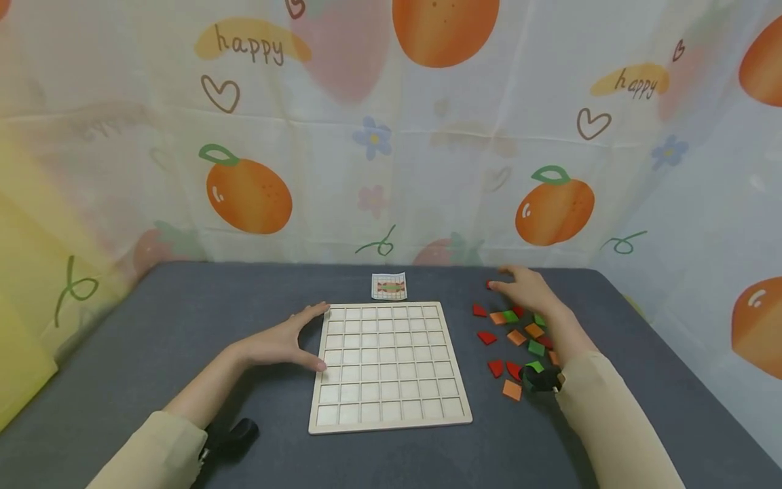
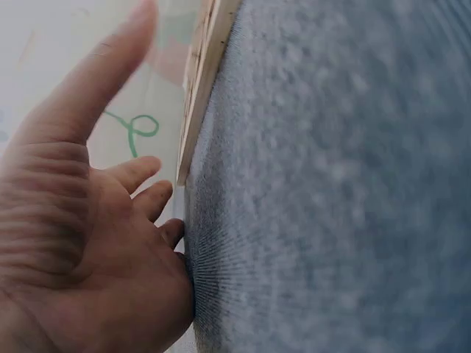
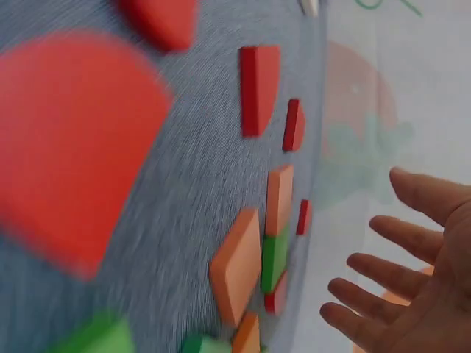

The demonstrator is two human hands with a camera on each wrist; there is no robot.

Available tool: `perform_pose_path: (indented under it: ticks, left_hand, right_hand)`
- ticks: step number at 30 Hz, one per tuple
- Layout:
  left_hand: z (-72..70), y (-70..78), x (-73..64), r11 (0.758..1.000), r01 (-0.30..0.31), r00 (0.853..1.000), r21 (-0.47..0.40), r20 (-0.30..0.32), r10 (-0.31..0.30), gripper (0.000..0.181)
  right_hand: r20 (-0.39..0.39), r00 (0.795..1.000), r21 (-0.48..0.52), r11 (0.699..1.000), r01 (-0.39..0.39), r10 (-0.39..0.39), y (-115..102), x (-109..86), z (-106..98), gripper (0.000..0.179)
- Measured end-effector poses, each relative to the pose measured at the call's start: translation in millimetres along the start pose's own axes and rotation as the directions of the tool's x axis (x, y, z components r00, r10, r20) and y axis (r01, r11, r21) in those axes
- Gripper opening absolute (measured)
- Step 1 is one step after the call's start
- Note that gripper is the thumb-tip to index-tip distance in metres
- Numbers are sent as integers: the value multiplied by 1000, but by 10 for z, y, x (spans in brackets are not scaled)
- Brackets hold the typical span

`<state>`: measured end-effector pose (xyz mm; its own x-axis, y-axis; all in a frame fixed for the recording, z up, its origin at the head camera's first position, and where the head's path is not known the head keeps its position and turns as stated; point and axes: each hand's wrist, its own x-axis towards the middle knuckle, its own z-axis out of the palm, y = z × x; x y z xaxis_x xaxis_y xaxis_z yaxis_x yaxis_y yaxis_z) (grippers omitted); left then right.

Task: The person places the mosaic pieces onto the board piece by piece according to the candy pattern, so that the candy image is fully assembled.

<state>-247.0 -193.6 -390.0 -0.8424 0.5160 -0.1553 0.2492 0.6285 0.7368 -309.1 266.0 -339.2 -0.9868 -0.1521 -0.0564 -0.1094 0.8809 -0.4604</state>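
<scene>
A square wooden grid board [image 1: 391, 363] lies at the middle of the table, all its cells bare. My left hand [image 1: 284, 343] is at its left side, thumb and fingers spread wide, with fingertips right at the rim. In the left wrist view the left palm [image 2: 110, 250] stands on edge close to the cloth, beside the board's edge [image 2: 202, 88]. My right hand [image 1: 528, 291] reaches over the far end of the scattered pieces, close to a red piece [image 1: 489, 284]. The right wrist view shows this hand [image 3: 419, 272] with its fingers extended and apart, holding nothing.
Several red, orange and green flat pieces lie right of the board, among them an orange square [image 1: 512, 390], a red quarter-round [image 1: 487, 337] and a green square [image 1: 536, 348]. A small printed pattern card [image 1: 389, 286] lies behind the board. A fruit-print curtain [image 1: 379, 170] hangs behind the table.
</scene>
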Motion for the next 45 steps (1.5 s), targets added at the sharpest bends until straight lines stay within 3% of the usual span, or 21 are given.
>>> perform_pose_path:
  ticks: [10,18,27,45]
  left_hand:
    - [23,-29,1,995,-56,998,85,18,55,117]
    - [41,-10,-1,984,-76,997,159,17,74,121]
    - [34,-15,-6,983,-76,997,166,24,73,124]
    - [37,-21,5,985,-76,997,155,31,72,125]
  right_hand:
    - [3,995,164,982,-94,95,-19,93,-1,56]
    - [14,991,197,971,-133,132,35,180,42,54]
    - [45,976,131,967,-218,214,100,349,133,53]
    - [-45,975,26,976,-217,218,2,383,206,33]
